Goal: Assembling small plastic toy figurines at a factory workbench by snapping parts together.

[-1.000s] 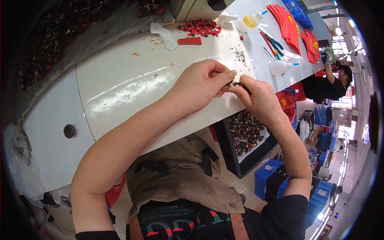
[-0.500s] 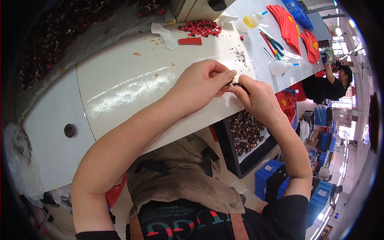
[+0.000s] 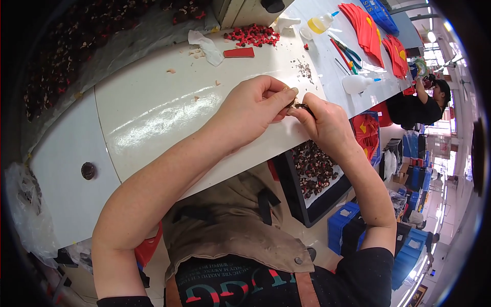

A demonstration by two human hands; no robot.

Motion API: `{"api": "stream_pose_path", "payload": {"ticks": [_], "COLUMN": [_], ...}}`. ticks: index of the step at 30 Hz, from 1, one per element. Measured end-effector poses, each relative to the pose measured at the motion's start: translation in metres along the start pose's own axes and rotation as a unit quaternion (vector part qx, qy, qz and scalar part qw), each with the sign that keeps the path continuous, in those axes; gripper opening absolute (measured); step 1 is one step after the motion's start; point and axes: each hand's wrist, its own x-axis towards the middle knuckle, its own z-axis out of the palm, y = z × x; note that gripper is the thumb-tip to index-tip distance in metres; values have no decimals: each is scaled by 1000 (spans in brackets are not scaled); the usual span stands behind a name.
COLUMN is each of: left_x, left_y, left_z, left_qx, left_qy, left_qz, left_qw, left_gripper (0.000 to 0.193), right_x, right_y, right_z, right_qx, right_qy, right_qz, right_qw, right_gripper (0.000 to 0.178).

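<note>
Small dark-and-pale piece [image 3: 295,104] sits above the right, near part of the glossy white tabletop [image 3: 169,112], mostly hidden by fingers; left hand [image 3: 268,102] pinches it between thumb and fingertips, other fingers curled; right hand [image 3: 326,120] has thumb and forefinger closed on a dark slim item [image 3: 306,107] meeting the piece, its kind too hidden to tell.

On the tabletop: brown crumbs [image 3: 305,70] beyond the hands; red-and-black bits [image 3: 253,35], a red strip [image 3: 239,52] and a crumpled white tissue [image 3: 205,47] toward its far edge; left of the tabletop, a dark round object [image 3: 88,171]; right of it, pliers [image 3: 349,50] and a white squeeze bottle [image 3: 356,85]; below its near edge, a black tray [image 3: 289,187] of dark, red and pale pieces [image 3: 313,171]; well beyond its right side, a co-worker [image 3: 419,107] in black.
</note>
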Motion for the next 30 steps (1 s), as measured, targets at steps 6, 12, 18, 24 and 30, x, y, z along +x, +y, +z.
{"api": "stream_pose_path", "payload": {"ticks": [6,12,18,24,30], "left_x": [3,1,-2,-2,3], "left_y": [-6,-5,-2,2,9], "left_z": [0,-1,4,13,20], "left_qx": [6,9,-6,-15,-31], "left_qy": [8,13,9,1,-3], "left_qz": [3,2,20,24,9], "left_qw": [1000,1000,1000,1000,999], "left_gripper": [36,36,37,38,37], "right_x": [2,0,-4,-11,-11], "right_y": [2,0,-7,0,9], "right_z": [5,9,-1,-7,-13], "right_qx": [33,82,177,134,67], "right_qy": [-17,-38,-48,0,40], "right_qz": [21,45,78,44,31], "right_qw": [999,995,980,990,997], "right_gripper": [28,27,24,24,31]}}
